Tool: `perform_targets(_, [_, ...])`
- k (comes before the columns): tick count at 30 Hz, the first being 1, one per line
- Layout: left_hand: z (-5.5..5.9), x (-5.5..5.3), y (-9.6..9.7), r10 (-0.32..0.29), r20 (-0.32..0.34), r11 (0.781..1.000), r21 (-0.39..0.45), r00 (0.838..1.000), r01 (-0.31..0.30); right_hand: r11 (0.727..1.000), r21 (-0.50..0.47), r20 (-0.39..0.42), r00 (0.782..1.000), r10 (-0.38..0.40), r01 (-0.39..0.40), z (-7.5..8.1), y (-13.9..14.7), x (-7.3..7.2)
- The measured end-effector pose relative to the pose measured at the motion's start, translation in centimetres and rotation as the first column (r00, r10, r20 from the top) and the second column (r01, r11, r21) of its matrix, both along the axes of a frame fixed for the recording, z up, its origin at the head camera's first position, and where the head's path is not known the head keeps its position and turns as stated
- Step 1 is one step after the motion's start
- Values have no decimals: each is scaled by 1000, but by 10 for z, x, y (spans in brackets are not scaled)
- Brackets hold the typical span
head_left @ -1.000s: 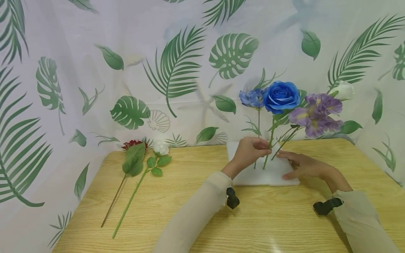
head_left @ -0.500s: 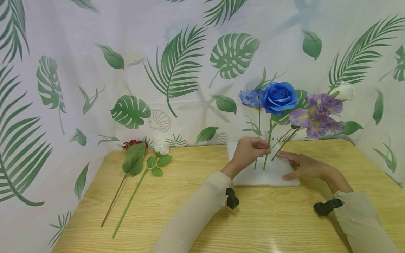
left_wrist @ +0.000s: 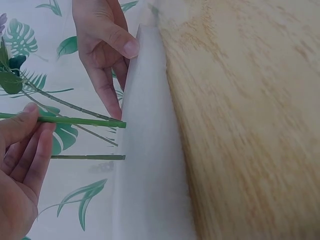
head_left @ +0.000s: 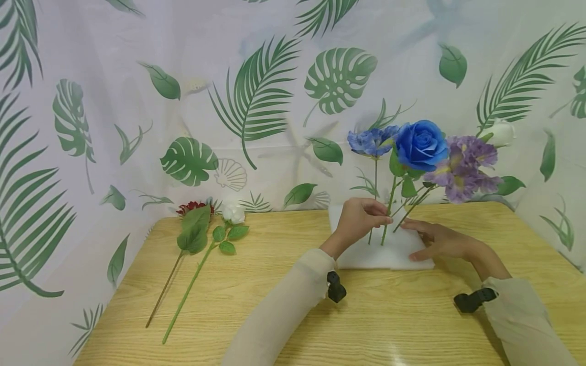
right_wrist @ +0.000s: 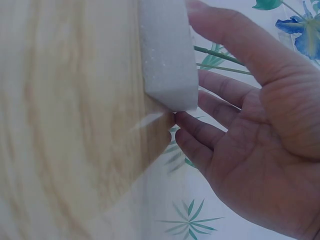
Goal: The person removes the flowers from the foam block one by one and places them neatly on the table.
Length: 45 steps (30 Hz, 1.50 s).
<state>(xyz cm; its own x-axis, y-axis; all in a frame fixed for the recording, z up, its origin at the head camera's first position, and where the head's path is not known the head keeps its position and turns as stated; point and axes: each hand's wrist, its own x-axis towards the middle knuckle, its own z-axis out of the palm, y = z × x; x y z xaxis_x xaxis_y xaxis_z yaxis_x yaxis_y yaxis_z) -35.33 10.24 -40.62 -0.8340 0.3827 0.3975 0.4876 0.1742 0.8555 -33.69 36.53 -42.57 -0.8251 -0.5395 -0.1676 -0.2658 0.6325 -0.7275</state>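
Left hand point(head_left: 358, 222) pinches blue rose point(head_left: 422, 145) by its stem point(left_wrist: 90, 121); right hand point(head_left: 441, 241), spread, touches foam point(head_left: 380, 259); red flower point(head_left: 194, 236) and white flower point(head_left: 233, 212) lie left.

Blue rose point(head_left: 422, 145), green stem point(left_wrist: 85, 121) slightly aslant, lower end at the flat white slab point(head_left: 389, 257).

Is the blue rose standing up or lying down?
Standing, leaning slightly: its stem rises from the white foam, pinched by the left hand.

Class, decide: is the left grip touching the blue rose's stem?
Touching: the left wrist view shows the left grip pinching the green stem between thumb and fingers.
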Motion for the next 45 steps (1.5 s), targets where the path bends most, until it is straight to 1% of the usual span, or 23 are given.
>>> perform_targets(6, [1,1,-1,10,12,1000,6,1000,-10,1000,1,-5,1000,7,-7,1,-2,1])
perform_targets(14, [1,1,-2,-6,0,1000,15,1000,6,1000,7,-7,1000,5,-5,2,-2,1])
perform_targets(18, [1,0,-2,5,-7,1000,7,1000,-5,1000,15,3,1000,-7,7,3,-2,2])
perform_targets(22, [2,1,-2,9,-24,1000,2,1000,-9,1000,30,-5,1000,-11,11,5,-3,3])
perform_targets(25, [2,1,-3,-13,-21,1000,22,1000,14,999,39,-18,1000,-11,12,5,-4,3])
perform_targets(29, [2,1,-4,-53,1,997,58,999,53,999,39,-16,1000,-13,14,6,-4,4])
perform_targets(32, [1,0,-4,-64,1,997,53,998,64,999,34,-12,1000,-13,13,6,-4,4])
perform_targets(37, [0,-1,-3,-62,-5,998,23,998,62,1000,29,-11,1000,-12,12,5,-4,4])
perform_targets(41, [-1,-1,-3,-66,6,997,26,998,66,1000,28,-16,1000,-5,5,5,-4,4])
perform_targets(45, [-2,-3,-2,-62,-1,998,28,998,62,999,35,-24,1000,-13,14,4,-3,3])
